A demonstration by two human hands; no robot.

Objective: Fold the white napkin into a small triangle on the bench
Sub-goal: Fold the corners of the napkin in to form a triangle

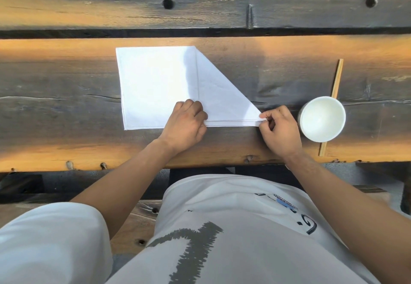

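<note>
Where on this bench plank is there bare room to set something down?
Bare wood lies left of the white napkin and between its slanted fold and the chopsticks. Crowded: the near right, where the right hand pinches the napkin corner beside the white bowl; the left hand grips the near edge.

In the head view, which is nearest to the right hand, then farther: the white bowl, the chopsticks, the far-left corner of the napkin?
From the right hand, which pinches the napkin's near-right tip:
1. White bowl, just to its right.
2. Chopsticks, beyond the bowl, partly hidden by it.
3. Far-left napkin corner, across the cloth.
</note>
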